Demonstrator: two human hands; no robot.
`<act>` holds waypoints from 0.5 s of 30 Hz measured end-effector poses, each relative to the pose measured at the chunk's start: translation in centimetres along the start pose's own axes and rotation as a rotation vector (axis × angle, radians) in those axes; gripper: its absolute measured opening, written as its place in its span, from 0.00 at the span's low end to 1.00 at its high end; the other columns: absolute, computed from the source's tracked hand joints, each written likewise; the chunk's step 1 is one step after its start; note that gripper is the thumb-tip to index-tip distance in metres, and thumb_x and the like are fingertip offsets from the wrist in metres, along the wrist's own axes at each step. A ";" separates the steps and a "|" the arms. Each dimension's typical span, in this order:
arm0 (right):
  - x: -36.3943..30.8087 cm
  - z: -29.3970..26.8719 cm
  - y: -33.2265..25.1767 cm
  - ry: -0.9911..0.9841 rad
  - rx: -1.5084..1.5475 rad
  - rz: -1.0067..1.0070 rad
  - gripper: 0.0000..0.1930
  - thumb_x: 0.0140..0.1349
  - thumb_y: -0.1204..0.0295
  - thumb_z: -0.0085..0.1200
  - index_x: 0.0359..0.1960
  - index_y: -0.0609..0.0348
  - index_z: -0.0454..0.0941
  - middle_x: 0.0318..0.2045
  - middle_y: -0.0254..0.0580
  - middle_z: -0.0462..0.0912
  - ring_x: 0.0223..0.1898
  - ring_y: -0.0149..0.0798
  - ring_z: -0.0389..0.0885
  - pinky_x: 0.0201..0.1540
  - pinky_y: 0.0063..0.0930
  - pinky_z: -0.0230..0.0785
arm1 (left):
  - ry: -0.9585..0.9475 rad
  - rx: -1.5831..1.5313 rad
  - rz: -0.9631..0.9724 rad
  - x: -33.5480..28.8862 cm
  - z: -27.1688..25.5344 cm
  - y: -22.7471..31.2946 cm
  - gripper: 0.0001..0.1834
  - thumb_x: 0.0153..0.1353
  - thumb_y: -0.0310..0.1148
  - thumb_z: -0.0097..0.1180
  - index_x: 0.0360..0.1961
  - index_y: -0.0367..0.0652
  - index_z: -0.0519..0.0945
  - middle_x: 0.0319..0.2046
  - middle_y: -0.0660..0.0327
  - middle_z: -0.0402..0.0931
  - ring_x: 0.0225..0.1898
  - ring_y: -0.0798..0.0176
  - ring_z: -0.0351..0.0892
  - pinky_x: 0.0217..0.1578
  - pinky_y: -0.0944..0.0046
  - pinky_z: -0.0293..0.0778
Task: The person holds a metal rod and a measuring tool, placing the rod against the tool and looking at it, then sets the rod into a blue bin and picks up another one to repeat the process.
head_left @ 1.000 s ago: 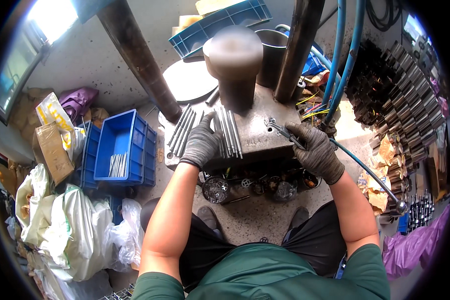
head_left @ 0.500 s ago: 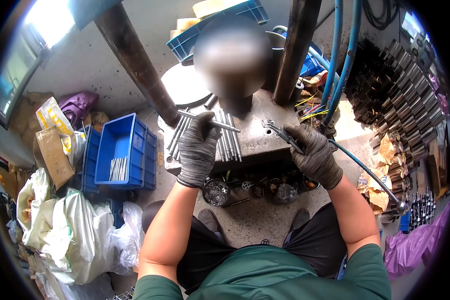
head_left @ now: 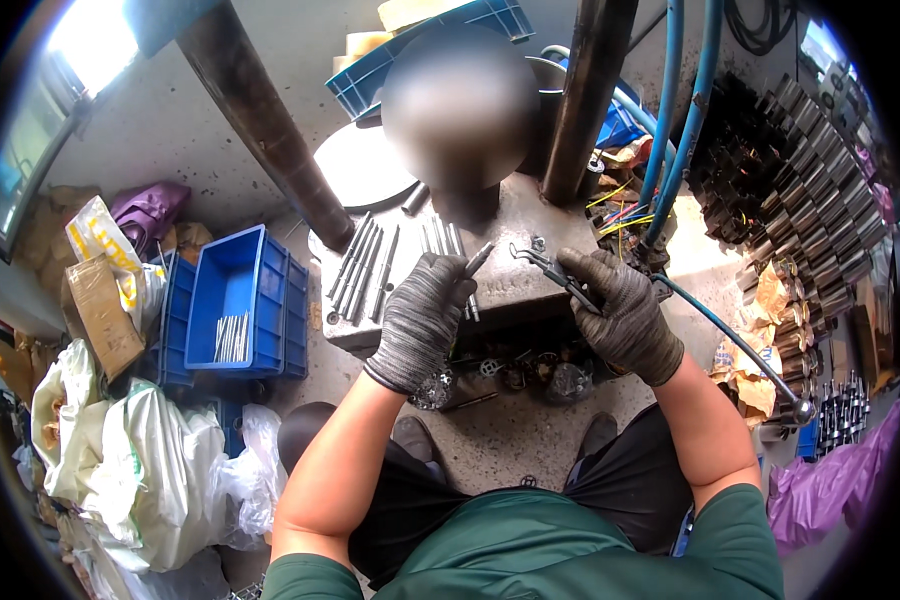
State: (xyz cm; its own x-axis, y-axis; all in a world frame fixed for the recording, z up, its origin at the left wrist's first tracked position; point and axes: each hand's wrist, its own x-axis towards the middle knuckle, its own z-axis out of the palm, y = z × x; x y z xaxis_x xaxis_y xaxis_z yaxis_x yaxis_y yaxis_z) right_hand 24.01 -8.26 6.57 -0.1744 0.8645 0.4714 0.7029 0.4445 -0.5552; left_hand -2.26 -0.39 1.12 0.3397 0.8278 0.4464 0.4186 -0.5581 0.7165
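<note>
My left hand [head_left: 419,318], in a grey knit glove, is closed around a slim metal rod [head_left: 481,257], whose end sticks out toward the right. In my gloved right hand [head_left: 626,316] is a pair of pliers [head_left: 555,273] with bent, hooked tips. Those tips lie just right of the rod's end, and a small gap seems to part them. Beneath both hands is a grey metal machine bed [head_left: 515,222]. Several more metal rods [head_left: 368,268] lie side by side on it, left of my left hand; others lie partly hidden behind that hand.
Two dark steel columns [head_left: 260,120] [head_left: 582,100] rise from the bed, with a blurred round part [head_left: 460,100] between them. A blue crate [head_left: 235,290] holding several rods stands left. Blue hoses [head_left: 667,110] hang at right, near stacked metal tubes [head_left: 810,170]. White sacks [head_left: 135,470] lie lower left.
My left hand has moved right and slightly down, and its rod now points up to the right near the pliers. My right hand has barely moved, still holding the pliers.
</note>
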 end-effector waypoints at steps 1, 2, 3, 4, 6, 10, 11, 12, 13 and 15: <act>0.1 0.0 0.0 0.001 0.036 0.000 0.29 0.52 0.84 0.57 0.60 0.58 0.81 0.37 0.51 0.80 0.35 0.51 0.83 0.38 0.37 0.77 | -0.019 0.083 0.068 0.0 -0.1 0.3 0.09 0.69 0.27 0.62 0.48 0.40 0.80 0.36 0.53 0.76 0.37 0.49 0.80 0.40 0.55 0.77; 0.1 -0.1 0.0 0.001 0.071 0.001 0.29 0.53 0.84 0.57 0.60 0.58 0.81 0.37 0.51 0.80 0.35 0.52 0.84 0.39 0.37 0.77 | -0.020 0.082 0.069 0.0 -0.2 0.6 0.09 0.69 0.27 0.62 0.48 0.40 0.80 0.36 0.53 0.76 0.37 0.49 0.80 0.40 0.55 0.77; 0.1 -0.1 0.0 0.001 0.070 0.002 0.29 0.53 0.84 0.57 0.60 0.58 0.81 0.37 0.51 0.80 0.35 0.52 0.84 0.39 0.37 0.77 | -0.032 0.083 0.063 0.0 -0.2 0.9 0.09 0.69 0.27 0.62 0.48 0.41 0.81 0.37 0.51 0.76 0.37 0.47 0.81 0.39 0.54 0.77; 0.1 -0.2 0.0 -0.023 0.071 0.008 0.28 0.54 0.83 0.57 0.60 0.58 0.81 0.38 0.51 0.81 0.36 0.53 0.84 0.40 0.39 0.78 | -0.043 0.085 0.058 0.0 -0.2 1.0 0.09 0.69 0.28 0.62 0.49 0.41 0.81 0.37 0.50 0.76 0.37 0.46 0.81 0.38 0.52 0.77; 0.2 -0.4 0.1 -0.048 0.079 0.012 0.28 0.54 0.82 0.57 0.60 0.58 0.81 0.38 0.52 0.82 0.37 0.54 0.84 0.42 0.40 0.78 | -0.042 0.088 0.062 -0.1 -0.4 1.1 0.10 0.69 0.28 0.62 0.50 0.42 0.82 0.37 0.51 0.76 0.37 0.47 0.82 0.38 0.52 0.77; 0.3 -1.7 0.8 -0.169 -0.024 0.023 0.25 0.56 0.78 0.60 0.59 0.58 0.82 0.41 0.53 0.85 0.43 0.55 0.86 0.48 0.42 0.79 | -0.101 0.143 0.124 0.2 -0.5 1.4 0.14 0.66 0.28 0.64 0.53 0.46 0.84 0.38 0.53 0.77 0.37 0.49 0.83 0.38 0.54 0.78; 0.3 -1.9 0.9 -0.197 -0.023 0.023 0.25 0.57 0.77 0.61 0.59 0.58 0.82 0.42 0.54 0.86 0.45 0.54 0.87 0.49 0.41 0.79 | -0.111 0.151 0.141 0.1 -0.6 1.3 0.16 0.65 0.28 0.65 0.55 0.47 0.84 0.38 0.54 0.77 0.37 0.50 0.83 0.39 0.55 0.79; 0.3 -2.0 1.2 -0.198 -0.023 0.025 0.25 0.57 0.77 0.61 0.59 0.58 0.82 0.42 0.54 0.86 0.45 0.54 0.87 0.49 0.41 0.79 | -0.112 0.150 0.140 0.1 -0.7 1.2 0.16 0.65 0.28 0.65 0.55 0.47 0.84 0.38 0.54 0.77 0.37 0.50 0.83 0.39 0.55 0.79; 0.1 -2.2 1.6 -0.230 -0.008 0.007 0.25 0.57 0.76 0.61 0.59 0.58 0.82 0.44 0.54 0.86 0.46 0.54 0.87 0.51 0.41 0.80 | -0.136 0.101 0.167 0.1 -0.8 1.1 0.18 0.65 0.29 0.66 0.56 0.47 0.84 0.37 0.56 0.77 0.36 0.54 0.82 0.39 0.58 0.79; 0.2 -2.4 1.9 -0.262 0.010 -0.013 0.25 0.57 0.75 0.62 0.59 0.57 0.82 0.45 0.54 0.87 0.47 0.54 0.87 0.52 0.40 0.80 | -0.160 0.056 0.191 -0.1 -0.9 1.0 0.19 0.65 0.29 0.68 0.57 0.47 0.84 0.35 0.59 0.77 0.35 0.59 0.81 0.39 0.60 0.78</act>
State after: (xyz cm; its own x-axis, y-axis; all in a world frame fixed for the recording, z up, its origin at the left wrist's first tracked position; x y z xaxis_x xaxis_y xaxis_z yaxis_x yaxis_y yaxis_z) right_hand 26.95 -7.79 7.22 -0.3570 0.8894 0.2856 0.6926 0.4572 -0.5580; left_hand -2.65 -0.95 2.29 0.5444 0.6898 0.4773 0.3785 -0.7098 0.5940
